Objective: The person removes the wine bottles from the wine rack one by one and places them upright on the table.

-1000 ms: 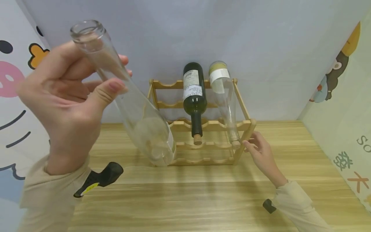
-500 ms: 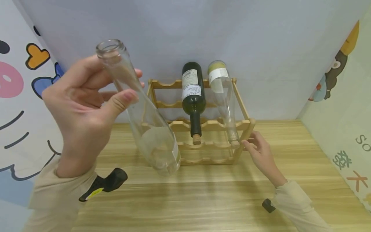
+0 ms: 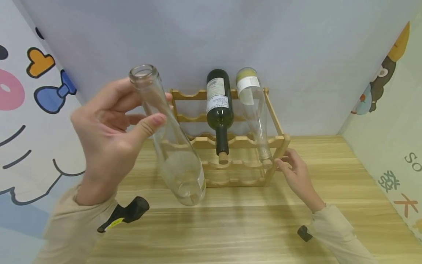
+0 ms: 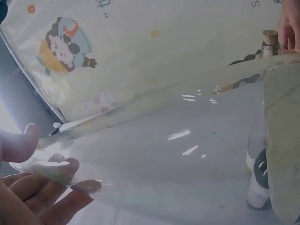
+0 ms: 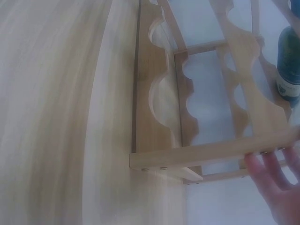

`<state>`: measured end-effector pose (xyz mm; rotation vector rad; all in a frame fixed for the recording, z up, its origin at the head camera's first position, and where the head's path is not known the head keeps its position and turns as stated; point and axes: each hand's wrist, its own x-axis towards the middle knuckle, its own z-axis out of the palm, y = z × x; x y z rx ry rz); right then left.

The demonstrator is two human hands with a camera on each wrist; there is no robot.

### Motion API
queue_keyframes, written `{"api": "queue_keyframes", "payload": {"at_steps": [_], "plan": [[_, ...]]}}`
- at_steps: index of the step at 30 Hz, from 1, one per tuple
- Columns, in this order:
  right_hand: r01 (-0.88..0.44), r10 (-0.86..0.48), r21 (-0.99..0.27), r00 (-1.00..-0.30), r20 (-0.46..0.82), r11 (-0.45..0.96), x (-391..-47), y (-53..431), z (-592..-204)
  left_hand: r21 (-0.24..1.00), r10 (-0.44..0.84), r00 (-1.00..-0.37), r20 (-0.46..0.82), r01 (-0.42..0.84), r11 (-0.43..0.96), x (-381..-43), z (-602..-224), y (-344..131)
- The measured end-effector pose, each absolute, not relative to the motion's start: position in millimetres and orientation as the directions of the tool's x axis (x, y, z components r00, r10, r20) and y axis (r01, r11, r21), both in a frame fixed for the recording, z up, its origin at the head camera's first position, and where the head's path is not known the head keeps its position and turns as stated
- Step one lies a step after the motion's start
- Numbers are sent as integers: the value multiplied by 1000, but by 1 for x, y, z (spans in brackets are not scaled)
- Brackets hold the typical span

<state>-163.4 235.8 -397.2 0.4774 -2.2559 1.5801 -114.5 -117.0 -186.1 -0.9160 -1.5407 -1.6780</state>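
Note:
My left hand (image 3: 112, 135) grips a clear glass bottle (image 3: 179, 161) by its neck, thumb on the near side. The bottle is uncorked and tilted, mouth up to the left and base down to the right, in front of a wooden wine rack (image 3: 237, 143). In the left wrist view the clear bottle (image 4: 154, 140) fills the middle, fingers around its narrow end. My right hand (image 3: 296, 176) holds the rack's front right post. A corked dark green bottle (image 3: 219, 99) and a corked clear bottle (image 3: 252, 95) lie neck-forward on the rack's top tier.
The rack stands on a wood-grain table (image 3: 230, 227) against a pale back wall (image 3: 280, 44). Scalloped slots on its upper left and lower tier hold no bottles. Cartoon-printed panels (image 3: 389, 121) flank both sides. A black wrist device (image 3: 132, 211) sticks out from the left sleeve.
My left hand has moved right and down with the clear bottle, which now stands steeper, its mouth lower in view. The right hand stays at the rack's post.

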Motion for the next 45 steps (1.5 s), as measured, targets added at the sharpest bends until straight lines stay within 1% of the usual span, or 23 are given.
{"api": "queue_keyframes", "payload": {"at_steps": [6, 13, 16, 26, 35, 45], "plan": [[-463, -80, -821, -882, 465, 335, -161, 235, -395, 540, 3, -540, 841, 840, -55, -113, -193, -115], [-470, -78, -820, -878, 472, 327, -173, 246, -414, 562, 42, -560, 827, 827, -39, -109, -199, -110], [-465, -77, -821, -880, 468, 331, -174, 247, -416, 573, 56, -571, 819, 819, -31, -106, -202, -110], [-449, -69, -828, -888, 454, 335, -161, 234, -394, 569, 47, -570, 820, 821, 34, -106, -215, -109], [-460, -61, -830, -883, 466, 315, -162, 235, -395, 580, 70, -579, 813, 815, 1, -107, -224, -109], [-465, -59, -833, -880, 471, 301, -163, 235, -397, 608, 72, -608, 790, 793, 26, -107, -237, -110]]}}
